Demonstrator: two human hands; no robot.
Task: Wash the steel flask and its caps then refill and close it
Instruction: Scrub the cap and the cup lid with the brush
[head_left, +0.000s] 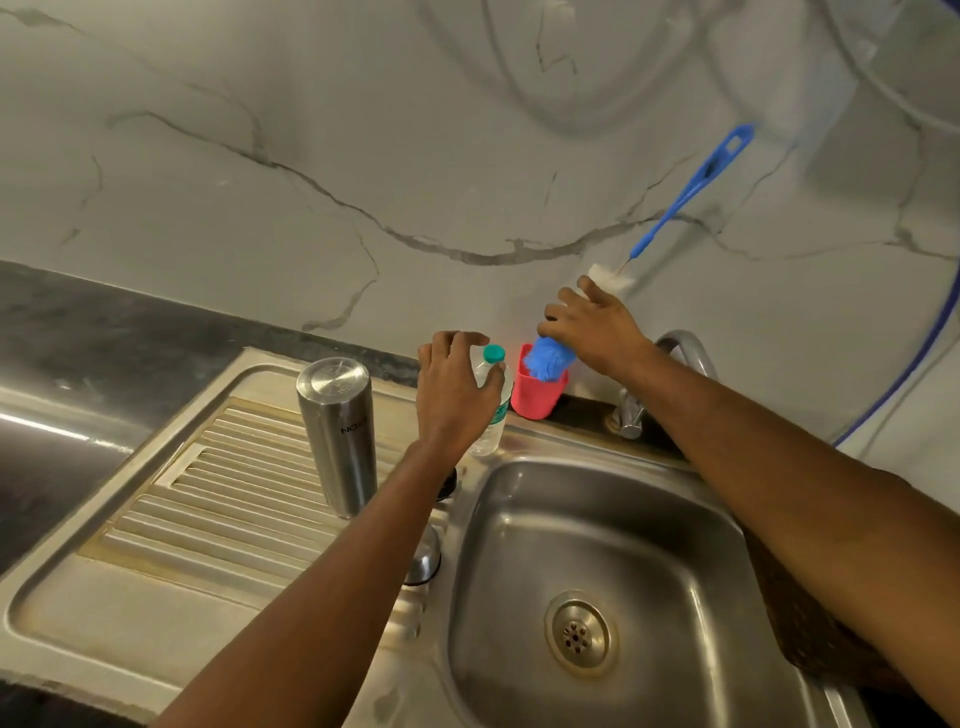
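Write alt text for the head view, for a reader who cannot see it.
A person's right hand grips a blue-handled bottle brush whose blue tip is at the mouth of a red cup, while the left hand holds a green-capped plastic bottle beside it. The steel flask stands upright on the drainboard, left of the sink basin.

Grey-veined white marble wall (311, 156) rises behind a dark stone counter (78, 332).
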